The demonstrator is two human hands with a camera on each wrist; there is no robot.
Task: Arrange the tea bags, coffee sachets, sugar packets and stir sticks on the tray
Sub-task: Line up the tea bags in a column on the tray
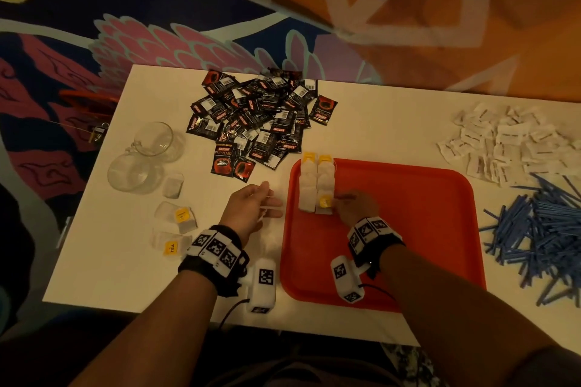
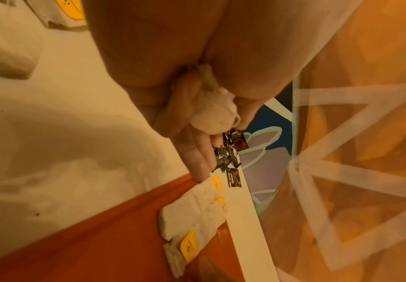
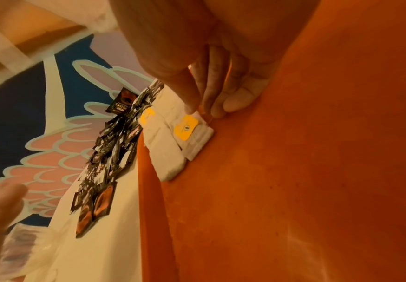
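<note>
An orange tray [image 1: 408, 229] lies on the white table. Two short columns of white tea bags [image 1: 309, 179] fill its far left corner. My right hand [image 1: 341, 200] rests on the tray and pinches the edge of the nearest tea bag [image 3: 192, 131], the one with a yellow tag on top. My left hand [image 1: 272, 206] hovers just left of the tray and holds another white tea bag [image 2: 211, 112] between thumb and fingers. Black coffee sachets [image 1: 254, 122] are heaped beyond the tray. White sugar packets [image 1: 509, 144] and blue stir sticks [image 1: 547, 229] lie to its right.
Three loose tea bags [image 1: 177, 217] lie on the table left of my left hand. Two glass cups [image 1: 154, 138] stand at the table's left edge. Most of the tray floor is bare orange. A patterned carpet surrounds the table.
</note>
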